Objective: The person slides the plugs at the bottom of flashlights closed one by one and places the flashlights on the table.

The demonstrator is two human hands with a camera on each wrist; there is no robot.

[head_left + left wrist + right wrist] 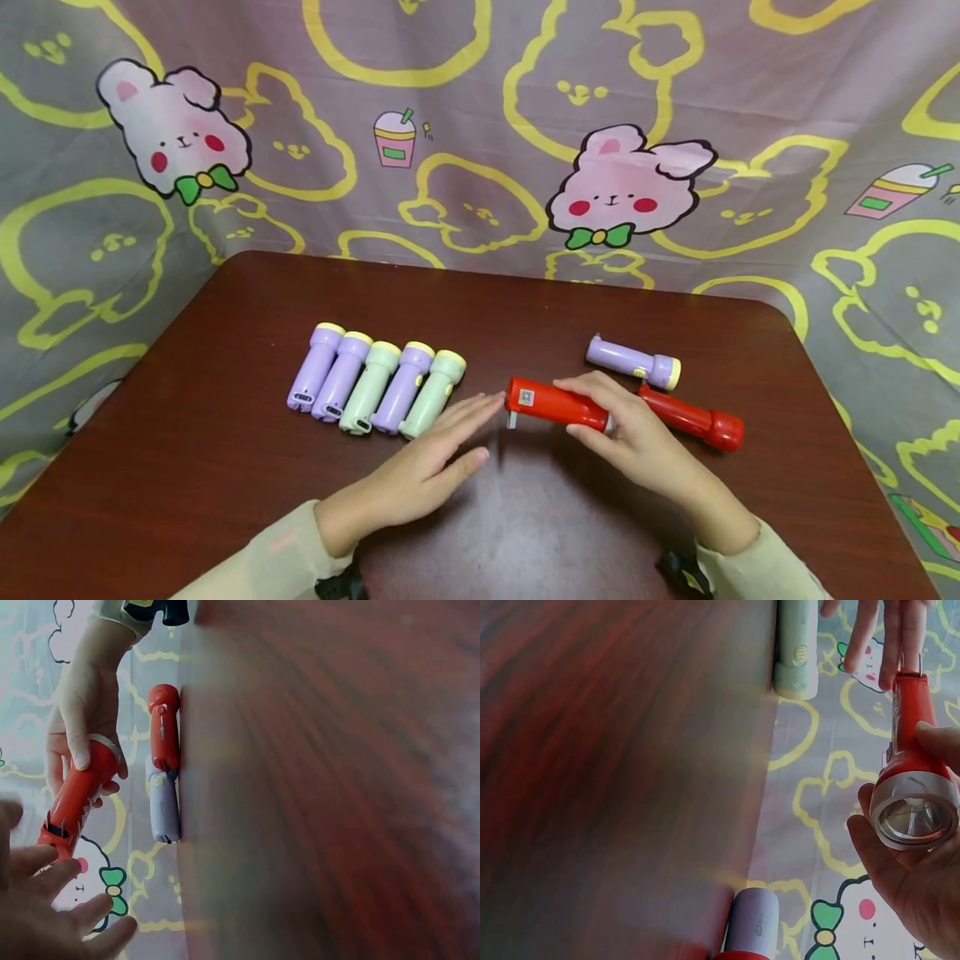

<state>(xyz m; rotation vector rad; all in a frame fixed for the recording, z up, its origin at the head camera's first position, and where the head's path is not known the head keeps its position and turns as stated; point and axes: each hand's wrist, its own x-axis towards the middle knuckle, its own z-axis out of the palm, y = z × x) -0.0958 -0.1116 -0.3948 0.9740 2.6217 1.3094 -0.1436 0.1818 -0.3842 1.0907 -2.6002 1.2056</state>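
Observation:
My right hand (637,437) grips a red flashlight (558,404) near its lamp end, above the table. Metal plug prongs stick out at the tail, seen in both wrist views, and the right wrist view shows the clear lens in a pale ring (915,814). My left hand (420,471) has its fingers extended, the fingertips at the flashlight's tail; whether they touch it I cannot tell. Right of the held flashlight lies another red flashlight (693,419), partly behind my right hand. A purple flashlight (630,360) lies just behind that one.
To the left, several purple and green flashlights lie side by side in a row, among them a purple one (313,367) at the left end and a green one (433,396) nearest my left hand. A patterned curtain (480,125) hangs behind the dark wooden table (247,492).

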